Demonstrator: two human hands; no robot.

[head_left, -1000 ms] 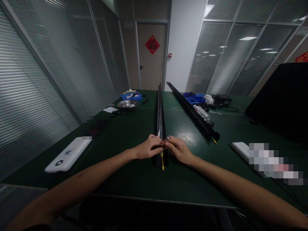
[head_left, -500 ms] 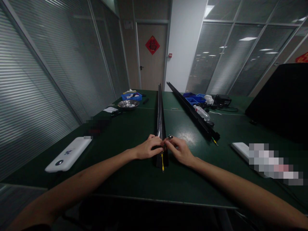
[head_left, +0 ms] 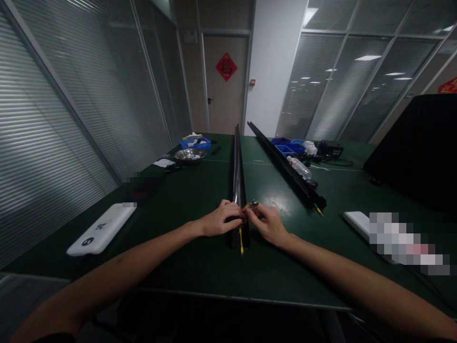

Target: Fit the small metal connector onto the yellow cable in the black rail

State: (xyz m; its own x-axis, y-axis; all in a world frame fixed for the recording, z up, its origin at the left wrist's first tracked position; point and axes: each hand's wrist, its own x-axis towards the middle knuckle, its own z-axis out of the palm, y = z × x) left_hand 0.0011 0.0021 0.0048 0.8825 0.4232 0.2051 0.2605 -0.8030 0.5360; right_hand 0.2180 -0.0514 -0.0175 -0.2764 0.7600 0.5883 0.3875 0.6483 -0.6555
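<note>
A long black rail (head_left: 237, 178) lies lengthwise in front of me on the dark green table (head_left: 200, 271). My left hand (head_left: 222, 220) is closed around its near end, thumb and fingers bent over it. From beneath the fingers a short yellow wire (head_left: 241, 240) with a metal tip hangs toward me. On the rail's right side, my right hand (head_left: 270, 225) pinches a small shiny metal piece (head_left: 254, 203), its fingertips meeting those of the left hand. What the fingertips touch on the rail is hidden.
A second black rail (head_left: 285, 162) lies at an angle to the right, with a plastic bottle (head_left: 299, 167) and blue trays (head_left: 285, 149) beyond. A metal bowl (head_left: 190, 155) and blue basket (head_left: 195, 143) stand far left. White devices flank me, one (head_left: 103, 228) at left; a black screen (head_left: 417, 147) stands right.
The small metal piece at my right fingertips has turned slightly and shifted a little to the right. Both hands otherwise stay in place on the rail.
</note>
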